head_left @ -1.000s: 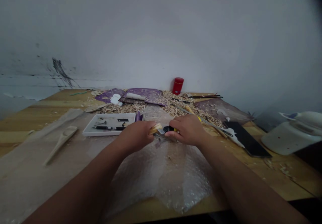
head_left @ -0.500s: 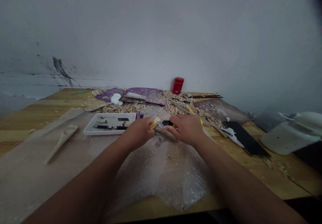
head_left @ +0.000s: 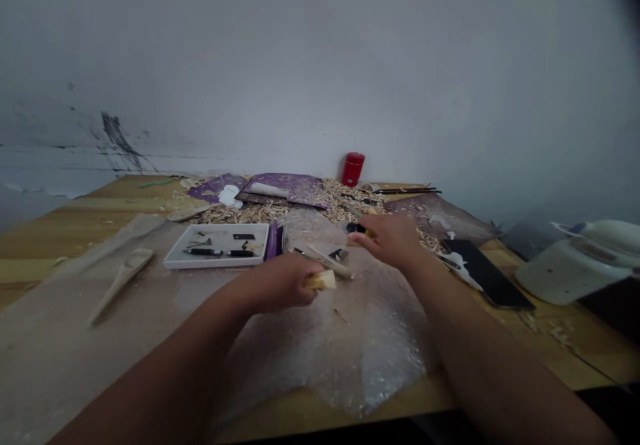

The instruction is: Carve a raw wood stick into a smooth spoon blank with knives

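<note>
Left fingers (head_left: 307, 290) gripping wood (head_left: 323, 280) (lower now), black tool (head_left: 355, 228) drawn away

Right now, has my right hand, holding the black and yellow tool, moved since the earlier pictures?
Yes. Judged against the red cylindrical container, your right hand has shifted rightward and higher in the view.

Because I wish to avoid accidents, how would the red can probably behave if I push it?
The red can stands tall and narrow, so it may tip. Its round side suggests it could roll once fallen.
</note>
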`<state>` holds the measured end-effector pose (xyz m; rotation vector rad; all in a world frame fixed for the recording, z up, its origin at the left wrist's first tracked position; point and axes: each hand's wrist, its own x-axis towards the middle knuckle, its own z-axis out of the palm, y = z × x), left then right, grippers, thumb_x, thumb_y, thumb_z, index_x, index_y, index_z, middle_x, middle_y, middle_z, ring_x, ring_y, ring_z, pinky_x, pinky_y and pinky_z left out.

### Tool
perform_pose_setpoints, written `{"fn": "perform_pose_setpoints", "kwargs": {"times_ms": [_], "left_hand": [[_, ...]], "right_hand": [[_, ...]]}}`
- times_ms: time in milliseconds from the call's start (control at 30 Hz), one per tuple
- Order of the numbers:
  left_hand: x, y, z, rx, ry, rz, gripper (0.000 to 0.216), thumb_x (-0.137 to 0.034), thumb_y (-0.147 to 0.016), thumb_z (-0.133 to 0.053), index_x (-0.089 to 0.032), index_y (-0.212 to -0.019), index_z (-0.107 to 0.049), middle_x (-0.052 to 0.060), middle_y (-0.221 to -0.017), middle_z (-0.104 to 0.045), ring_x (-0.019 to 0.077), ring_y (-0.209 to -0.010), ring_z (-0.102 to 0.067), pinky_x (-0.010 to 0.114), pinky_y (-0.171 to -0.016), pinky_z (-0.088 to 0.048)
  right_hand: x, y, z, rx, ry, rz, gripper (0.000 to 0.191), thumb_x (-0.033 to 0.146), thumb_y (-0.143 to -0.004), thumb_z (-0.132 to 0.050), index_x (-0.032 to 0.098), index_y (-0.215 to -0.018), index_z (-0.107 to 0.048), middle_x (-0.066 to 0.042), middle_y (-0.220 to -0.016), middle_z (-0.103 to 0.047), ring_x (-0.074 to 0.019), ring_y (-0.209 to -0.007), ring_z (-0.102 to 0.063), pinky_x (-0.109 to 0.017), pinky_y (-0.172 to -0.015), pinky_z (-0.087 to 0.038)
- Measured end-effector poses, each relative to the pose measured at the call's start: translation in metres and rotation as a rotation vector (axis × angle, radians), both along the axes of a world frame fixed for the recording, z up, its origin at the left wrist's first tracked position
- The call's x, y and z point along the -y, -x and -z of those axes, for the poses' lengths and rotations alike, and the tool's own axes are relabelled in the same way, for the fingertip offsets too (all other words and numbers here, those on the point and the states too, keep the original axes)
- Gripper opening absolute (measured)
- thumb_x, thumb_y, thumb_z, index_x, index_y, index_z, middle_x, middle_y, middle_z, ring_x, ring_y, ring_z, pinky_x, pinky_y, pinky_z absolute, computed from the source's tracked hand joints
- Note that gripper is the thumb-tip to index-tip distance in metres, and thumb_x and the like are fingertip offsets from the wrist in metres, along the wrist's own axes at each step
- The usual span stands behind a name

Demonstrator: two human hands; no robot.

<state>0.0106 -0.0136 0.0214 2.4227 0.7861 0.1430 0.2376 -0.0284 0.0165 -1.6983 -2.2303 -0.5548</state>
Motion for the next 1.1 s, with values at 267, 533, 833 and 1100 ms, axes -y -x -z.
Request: {"fn": "perform_pose_setpoints", "kwargs": {"times_ms": [267,533,833,1100], "left_hand": [[-0.001,-0.007,0.009,0.357,0.368,-0.373,0.012,-0.030,-0.072,-0.044,-0.018,-0.071,-0.043,-0.007,-0.045,-0.037,0.0059,-0.034,-0.034,0.018,-0.035,-0.026],[0.013,-0.023,0.013,0.678,0.797,-0.405,0.012,-0.029,-0.074,-0.044,-0.019,-0.072,-0.037,-0.007,-0.052,-0.046,0.0056,-0.034,-0.042,0.021,-0.038,-0.041],[0.018,-0.023,0.019,0.635,0.872,-0.366,0.010,-0.025,-0.071,-0.045,-0.018,-0.076,-0.039,-0.005,-0.044,-0.050,0.0076,-0.028,-0.043,0.017,-0.028,-0.033],[0.023,-0.023,0.008,0.723,1.037,-0.358,0.013,-0.019,-0.068,-0.045,-0.020,-0.077,-0.036,-0.011,-0.037,-0.040,0.0037,-0.023,-0.029,0.016,-0.028,-0.032]], "right_hand": [[0.000,0.007,0.007,-0.269,0.003,-0.080,0.045,0.053,-0.082,-0.025,0.018,-0.071,-0.051,-0.001,-0.062,-0.055,-0.0123,-0.058,-0.049,-0.022,-0.049,-0.022],[0.009,0.029,0.006,-0.187,0.060,-0.124,0.046,0.054,-0.082,-0.023,0.018,-0.072,-0.051,-0.001,-0.065,-0.057,-0.0119,-0.060,-0.050,-0.022,-0.051,-0.021],[0.011,0.038,0.008,-0.117,0.073,-0.140,0.049,0.056,-0.081,-0.022,0.019,-0.075,-0.053,0.000,-0.065,-0.058,-0.0115,-0.057,-0.049,-0.023,-0.050,-0.017],[0.010,0.039,0.005,-0.033,0.040,-0.053,0.054,0.058,-0.081,-0.019,0.019,-0.079,-0.055,-0.004,-0.071,-0.061,-0.0139,-0.061,-0.052,-0.024,-0.050,-0.017]]}}
